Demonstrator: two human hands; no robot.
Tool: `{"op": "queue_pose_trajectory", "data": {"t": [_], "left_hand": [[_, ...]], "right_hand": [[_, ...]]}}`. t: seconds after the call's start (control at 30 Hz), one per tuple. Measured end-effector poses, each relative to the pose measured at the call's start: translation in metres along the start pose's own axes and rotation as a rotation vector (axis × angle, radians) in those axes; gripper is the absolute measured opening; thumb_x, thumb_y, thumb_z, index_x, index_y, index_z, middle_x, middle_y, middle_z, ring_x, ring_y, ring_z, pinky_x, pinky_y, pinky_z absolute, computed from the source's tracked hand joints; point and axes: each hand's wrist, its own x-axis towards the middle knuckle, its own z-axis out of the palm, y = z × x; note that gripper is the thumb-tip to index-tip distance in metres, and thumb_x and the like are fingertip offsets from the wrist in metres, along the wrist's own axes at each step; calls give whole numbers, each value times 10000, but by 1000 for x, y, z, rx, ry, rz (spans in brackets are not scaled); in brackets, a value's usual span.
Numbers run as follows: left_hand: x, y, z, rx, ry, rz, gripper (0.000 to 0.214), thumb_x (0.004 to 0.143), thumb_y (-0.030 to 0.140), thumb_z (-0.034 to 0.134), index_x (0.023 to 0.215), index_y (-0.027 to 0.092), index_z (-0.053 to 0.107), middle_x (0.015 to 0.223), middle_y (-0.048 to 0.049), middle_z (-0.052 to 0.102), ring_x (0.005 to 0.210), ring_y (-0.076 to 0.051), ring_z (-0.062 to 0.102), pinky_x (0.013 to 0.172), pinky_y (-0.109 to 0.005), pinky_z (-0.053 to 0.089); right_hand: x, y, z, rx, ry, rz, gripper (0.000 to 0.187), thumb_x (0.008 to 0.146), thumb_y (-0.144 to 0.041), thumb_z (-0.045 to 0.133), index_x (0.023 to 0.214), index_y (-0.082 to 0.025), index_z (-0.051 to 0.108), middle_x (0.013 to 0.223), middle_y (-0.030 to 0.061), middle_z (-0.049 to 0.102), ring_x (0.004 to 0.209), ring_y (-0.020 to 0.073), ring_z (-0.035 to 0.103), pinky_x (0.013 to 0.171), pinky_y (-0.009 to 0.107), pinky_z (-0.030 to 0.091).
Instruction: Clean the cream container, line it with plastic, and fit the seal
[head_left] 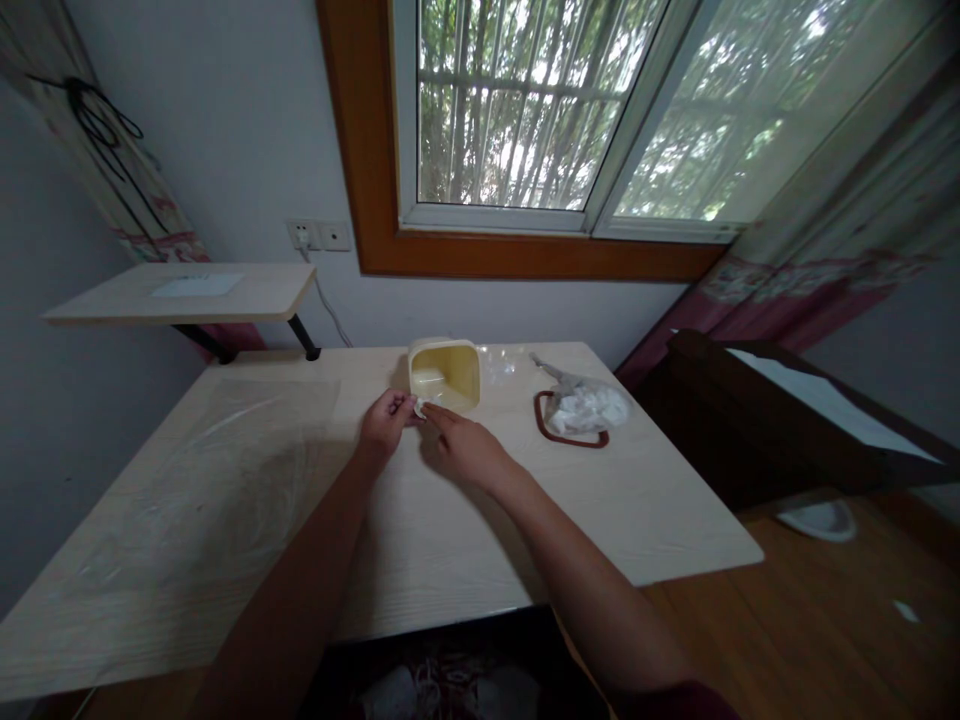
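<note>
My left hand [387,424] and my right hand [466,447] meet over the light wooden table [225,520], just in front of a cream square container [445,374] that lies tipped toward me. Both hands pinch a small white piece [420,408] between their fingertips; I cannot make out what it is. To the right lies a clear plastic bag with white contents [586,406] resting on a brown ring-shaped seal [546,430]. A crumpled clear wrapper [501,362] sits just behind and right of the container.
A raised wooden shelf [184,293] on black brackets stands at the table's back left. A clear plastic sheet [240,470] covers the table's left half. A dark wooden piece of furniture [787,420] stands to the right. A window and wall sockets [319,235] are behind.
</note>
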Motion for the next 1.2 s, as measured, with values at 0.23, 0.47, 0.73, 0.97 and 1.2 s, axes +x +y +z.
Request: {"op": "queue_pose_trajectory", "data": {"t": [0.23,0.47,0.73,0.97,1.2], "left_hand": [[-2,4,1,5,-13,-5,491,703,601,766,847,164,595,718,-4,665,645,-163,679,682,-334,621],[0,3,2,4,-10,8,511,713,634,739,840,169,570,681,12,637,612,-150,664,651,-323,617],[0,1,2,-14,0,-3,516,696,632,756,835,171,571,673,15,647,616,-159,676,657,-341,628],[0,1,0,-63,-25,-17,522,706,613,769,866,153,580,738,-17,682,687,-178,707,715,-381,647],[-1,0,1,-75,-47,-16,520,704,618,769,846,158,573,743,-10,673,699,-169,703,746,-399,654]], "right_hand": [[2,8,-1,70,61,26,410,1009,-238,425,1386,-206,581,1405,65,634,1241,188,628,1064,276,462],[5,16,3,145,158,98,348,1007,-321,520,1319,-209,624,1266,86,715,1135,208,683,979,304,507],[2,13,2,40,183,106,282,925,-231,619,1194,-249,699,1142,56,765,1003,223,726,890,297,518],[4,20,1,366,566,274,242,960,-372,564,1056,-213,719,963,37,784,862,190,727,782,268,518],[8,22,-2,566,710,338,350,945,-484,537,1060,-188,685,879,40,769,700,184,697,671,274,524]]}}
